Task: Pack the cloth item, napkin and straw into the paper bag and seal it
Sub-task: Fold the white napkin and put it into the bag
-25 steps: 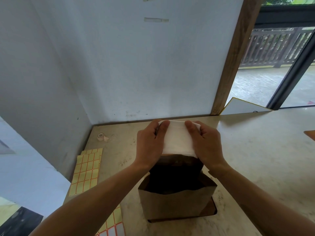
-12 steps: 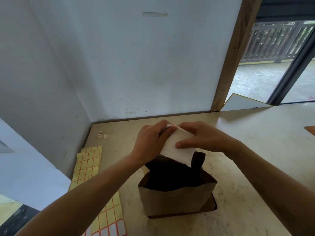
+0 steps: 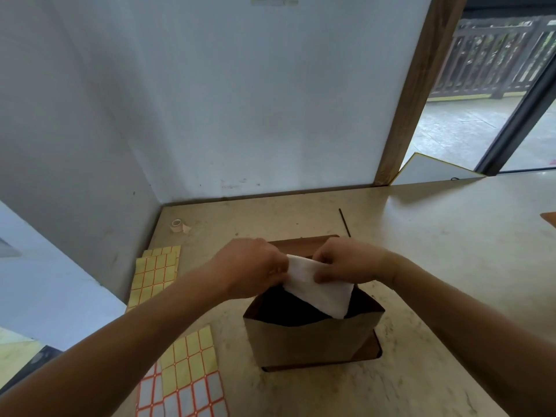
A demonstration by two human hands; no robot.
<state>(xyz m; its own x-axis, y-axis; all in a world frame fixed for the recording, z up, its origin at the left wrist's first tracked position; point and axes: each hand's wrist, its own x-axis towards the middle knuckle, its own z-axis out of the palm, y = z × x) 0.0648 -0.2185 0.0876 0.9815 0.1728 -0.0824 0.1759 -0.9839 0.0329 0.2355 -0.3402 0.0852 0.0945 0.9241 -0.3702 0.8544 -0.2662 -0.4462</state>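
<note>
Countertop (image 3: 451, 251): napkin (image 3: 319, 287) pinched between both hands, over bag (image 3: 310, 341).

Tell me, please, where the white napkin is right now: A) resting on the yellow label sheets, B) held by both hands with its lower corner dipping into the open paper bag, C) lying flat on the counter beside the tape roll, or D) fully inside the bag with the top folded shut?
B: the left hand and right hand both pinch the napkin, whose lower corner dips into the open paper bag.
</note>
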